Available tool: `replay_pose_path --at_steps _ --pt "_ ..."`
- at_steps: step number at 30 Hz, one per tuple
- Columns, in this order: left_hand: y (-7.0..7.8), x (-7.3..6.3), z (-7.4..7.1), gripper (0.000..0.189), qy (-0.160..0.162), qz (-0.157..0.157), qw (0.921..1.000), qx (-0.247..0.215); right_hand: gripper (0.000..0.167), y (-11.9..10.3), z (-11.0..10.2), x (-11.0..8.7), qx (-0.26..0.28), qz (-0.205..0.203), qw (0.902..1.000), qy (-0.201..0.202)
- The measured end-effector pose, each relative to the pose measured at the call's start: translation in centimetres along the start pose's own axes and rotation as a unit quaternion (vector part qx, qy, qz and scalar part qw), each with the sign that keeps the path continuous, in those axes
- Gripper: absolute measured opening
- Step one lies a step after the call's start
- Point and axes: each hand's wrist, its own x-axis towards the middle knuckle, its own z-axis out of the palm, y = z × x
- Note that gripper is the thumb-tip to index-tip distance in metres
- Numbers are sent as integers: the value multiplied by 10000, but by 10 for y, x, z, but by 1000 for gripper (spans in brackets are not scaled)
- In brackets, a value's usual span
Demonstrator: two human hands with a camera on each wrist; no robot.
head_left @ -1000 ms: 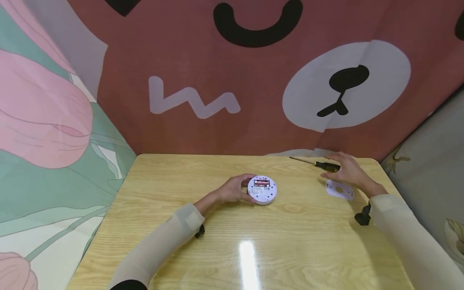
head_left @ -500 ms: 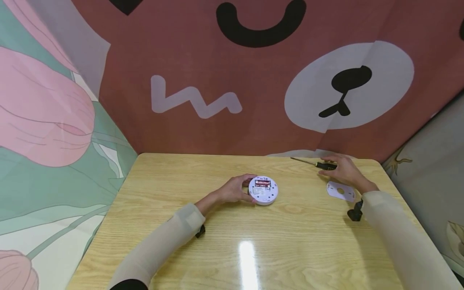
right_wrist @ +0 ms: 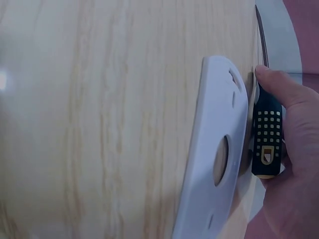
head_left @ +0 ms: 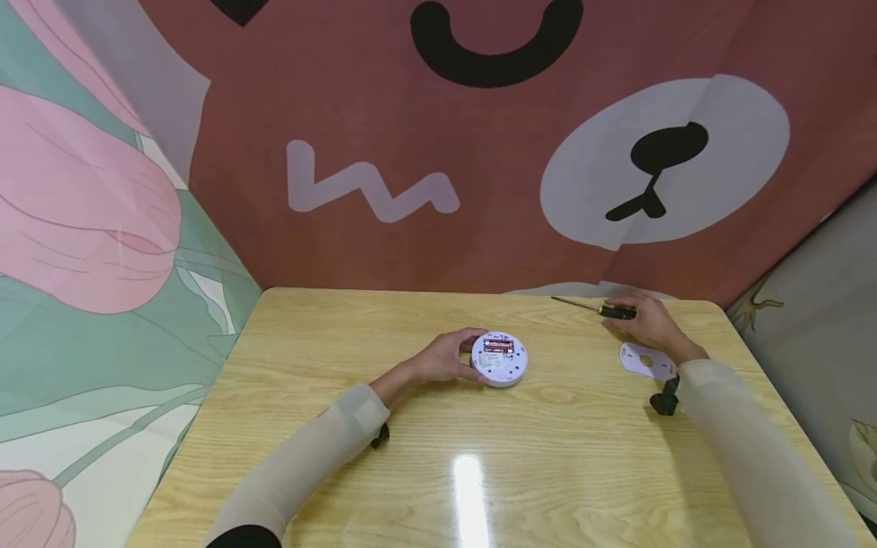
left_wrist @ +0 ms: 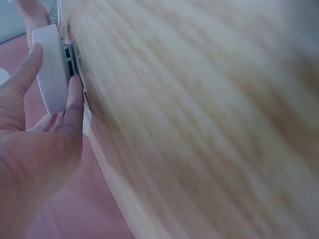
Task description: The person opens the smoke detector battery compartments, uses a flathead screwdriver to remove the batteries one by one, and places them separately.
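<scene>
My left hand point(head_left: 441, 358) grips the left side of a round white smoke detector point(head_left: 500, 367), thumb on one side and fingers on the other. Its upturned face shows a battery point(head_left: 499, 346) in a slot, a label and small holes. In the left wrist view, the detector point(left_wrist: 51, 69) is seen edge-on between thumb and fingers. At the back right, my right hand point(head_left: 651, 323) holds the black handle of a screwdriver point(head_left: 612, 311), its thin shaft pointing left. In the right wrist view, my thumb lies along the screwdriver point(right_wrist: 266, 122); the other fingers are mostly hidden.
A flat white mounting plate point(head_left: 632, 361) with a round central hole lies on the wooden table point(head_left: 562, 434), just in front of my right hand. Printed fabric point(head_left: 493, 251) stands along the table's back edge. Black wrist cameras hang below both wrists.
My right hand has moved slightly left and closed on the screwdriver's handle. My left hand and the smoke detector stay in place, while the head view shifts a little.
</scene>
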Motion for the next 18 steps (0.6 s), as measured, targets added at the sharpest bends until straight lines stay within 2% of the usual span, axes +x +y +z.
replay_pose_path --at_steps 6,18 --pt "1 0 0 92 -2 -52 10000 -15 40 -1 5 2 -140 -211 9994 241" --pt "1 0 0 92 -31 -32 10000 -21 31 -8 4 1 -249 5 9996 140"
